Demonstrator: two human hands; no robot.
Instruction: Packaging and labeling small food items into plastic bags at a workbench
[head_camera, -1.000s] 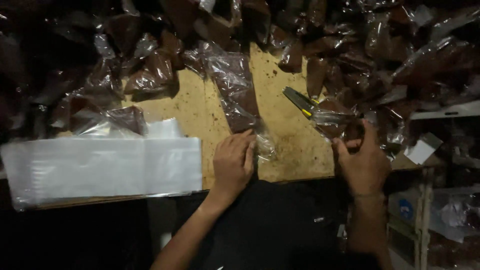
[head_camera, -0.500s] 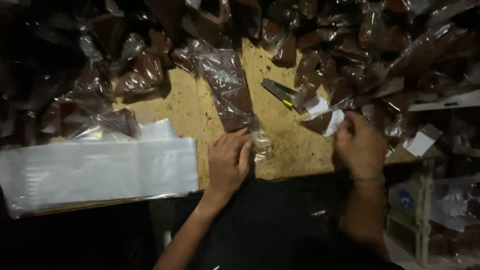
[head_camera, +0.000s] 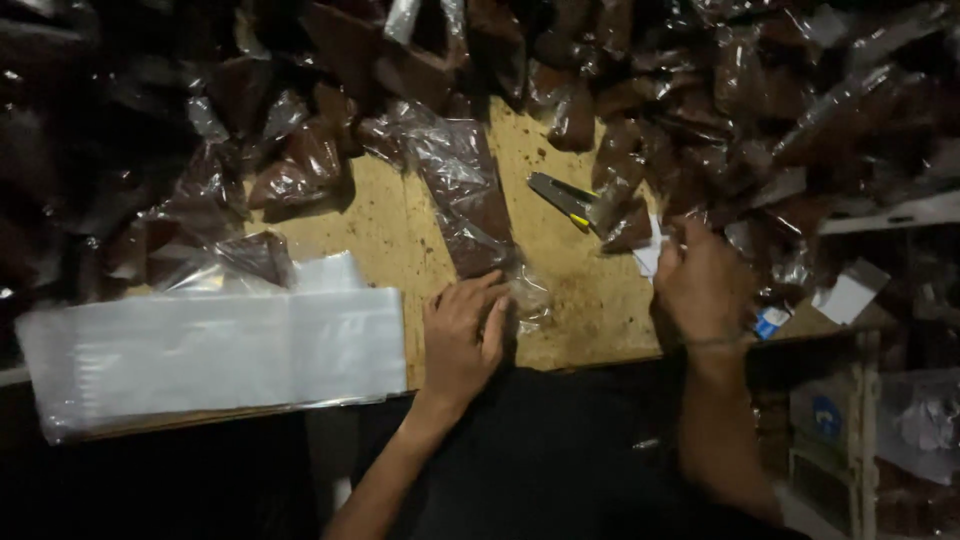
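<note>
On the worn wooden counter (head_camera: 590, 310), left hand (head_camera: 462, 338) rests flat, grip released, pinning a clear plastic bag of brown powder (head_camera: 470, 195), while right hand (head_camera: 703, 280) beside it pinches a small white paper slip (head_camera: 650, 256), seemingly the labelling step.

A clear plastic bag (head_camera: 468, 205) part-filled with dark brown powder lies lengthwise on the wooden counter (head_camera: 385, 235), its crumpled empty mouth end nearest the person. A small white paper slip (head_camera: 649, 256) sits upright beside another filled bag.
</note>
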